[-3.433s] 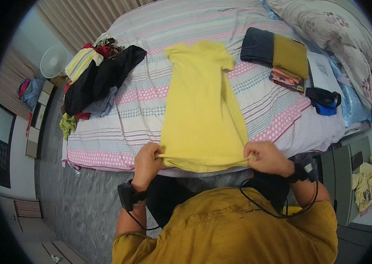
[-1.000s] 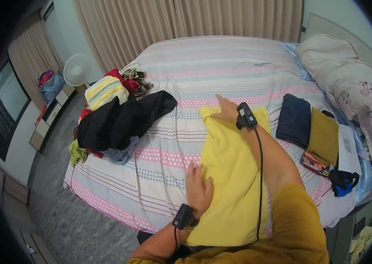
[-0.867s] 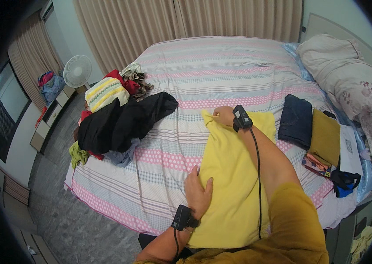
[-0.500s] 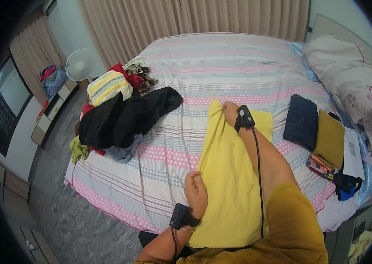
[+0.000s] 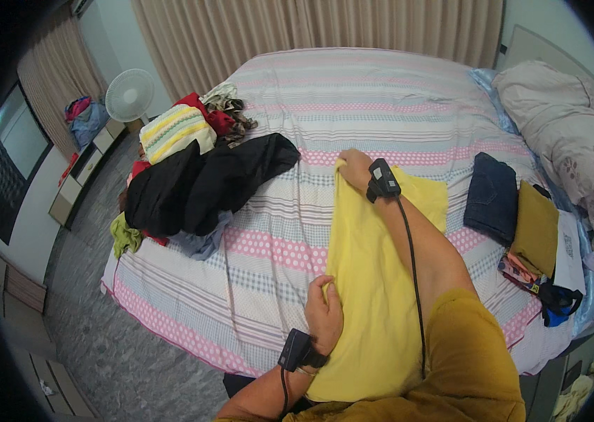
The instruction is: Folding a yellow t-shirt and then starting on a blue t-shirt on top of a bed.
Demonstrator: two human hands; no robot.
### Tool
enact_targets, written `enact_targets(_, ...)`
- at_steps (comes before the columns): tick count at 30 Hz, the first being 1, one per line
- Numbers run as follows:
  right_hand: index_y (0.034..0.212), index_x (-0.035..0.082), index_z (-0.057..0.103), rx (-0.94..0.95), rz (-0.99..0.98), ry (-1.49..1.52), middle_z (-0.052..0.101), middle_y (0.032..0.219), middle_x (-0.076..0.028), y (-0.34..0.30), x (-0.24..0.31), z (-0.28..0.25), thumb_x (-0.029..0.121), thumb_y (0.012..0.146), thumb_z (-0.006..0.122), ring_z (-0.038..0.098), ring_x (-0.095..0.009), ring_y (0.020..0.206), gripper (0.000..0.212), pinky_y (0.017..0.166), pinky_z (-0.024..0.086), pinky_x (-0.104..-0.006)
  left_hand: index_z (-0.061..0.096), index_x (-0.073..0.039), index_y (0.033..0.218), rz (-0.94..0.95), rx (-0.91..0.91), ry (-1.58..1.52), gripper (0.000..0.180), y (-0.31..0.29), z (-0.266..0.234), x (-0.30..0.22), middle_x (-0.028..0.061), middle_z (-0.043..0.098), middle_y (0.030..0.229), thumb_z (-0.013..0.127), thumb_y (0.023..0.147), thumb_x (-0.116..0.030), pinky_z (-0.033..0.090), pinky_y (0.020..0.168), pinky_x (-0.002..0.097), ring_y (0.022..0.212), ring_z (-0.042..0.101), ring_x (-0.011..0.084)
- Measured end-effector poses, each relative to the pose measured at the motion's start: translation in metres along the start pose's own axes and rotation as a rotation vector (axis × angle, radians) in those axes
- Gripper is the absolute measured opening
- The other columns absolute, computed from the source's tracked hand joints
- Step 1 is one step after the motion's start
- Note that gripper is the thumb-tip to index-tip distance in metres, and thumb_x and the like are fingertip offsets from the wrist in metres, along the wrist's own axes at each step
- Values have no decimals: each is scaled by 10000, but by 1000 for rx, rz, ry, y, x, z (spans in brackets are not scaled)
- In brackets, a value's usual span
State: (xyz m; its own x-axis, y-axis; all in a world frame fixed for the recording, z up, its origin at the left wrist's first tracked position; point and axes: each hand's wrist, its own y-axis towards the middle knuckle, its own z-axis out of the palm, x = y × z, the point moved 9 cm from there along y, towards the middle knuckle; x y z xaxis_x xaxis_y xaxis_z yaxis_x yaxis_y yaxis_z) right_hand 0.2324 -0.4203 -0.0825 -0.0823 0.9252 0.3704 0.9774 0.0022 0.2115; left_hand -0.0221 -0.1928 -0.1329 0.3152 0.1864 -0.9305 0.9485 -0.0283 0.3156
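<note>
A yellow shirt (image 5: 371, 302) lies lengthwise on the bed in front of me, its near end reaching my body. At its far left corner my right hand (image 5: 355, 169) is closed, pinching the cloth. My left hand (image 5: 324, 316) rests at the shirt's left edge, lower down, its fingers curled on the fabric there; the fingertips are partly hidden. Both wrists carry black strapped devices with cables. Beyond my right forearm, a squared flap of the shirt lies flat on the sheet.
At the left is a heap of loose clothes with black trousers (image 5: 198, 186) and a striped towel (image 5: 179, 133). Folded jeans (image 5: 492, 198) and a mustard folded garment (image 5: 536, 228) lie at the right. A rumpled quilt (image 5: 557, 119) and a white fan (image 5: 130, 96) stand farther off.
My right hand has moved slightly left and away from me, flattening the bunched far left corner of the shirt. My left hand has shifted a little to the right. The whole view has shifted slightly.
</note>
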Motion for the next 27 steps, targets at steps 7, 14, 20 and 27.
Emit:
enact_targets(7,1289,59,515,-254,-76,399,433,1391,-242,-9,-11,37,264,827,661,426,-379,1284,526,1051,374,-418,544,24,1098,-75,-84,2,183,3,-5,-2,146,584,1023,476,951,-60,427,901,332,974,559,257)
enact_targets(14,1040,21,643,-477,-28,737,644,1073,-150,-81,-44,-50,152,818,672,620,-266,970,259,860,494,-358,570,21,1035,-65,-34,85,149,10,-9,11,142,594,990,489,936,-58,432,883,340,962,561,263)
enact_targets(20,895,11,669,-637,355,705,657,743,-34,-217,-158,-107,121,828,662,611,-120,644,130,608,494,-267,585,-5,1010,2,103,164,136,21,-21,-10,138,579,890,567,888,-61,455,775,349,830,561,256)
enact_targets(27,838,35,657,-286,506,918,634,706,-13,-247,-158,-68,259,859,707,558,-75,534,230,461,433,-228,599,-23,923,294,290,540,193,-3,-8,-70,119,545,779,679,825,-169,444,694,398,747,539,291)
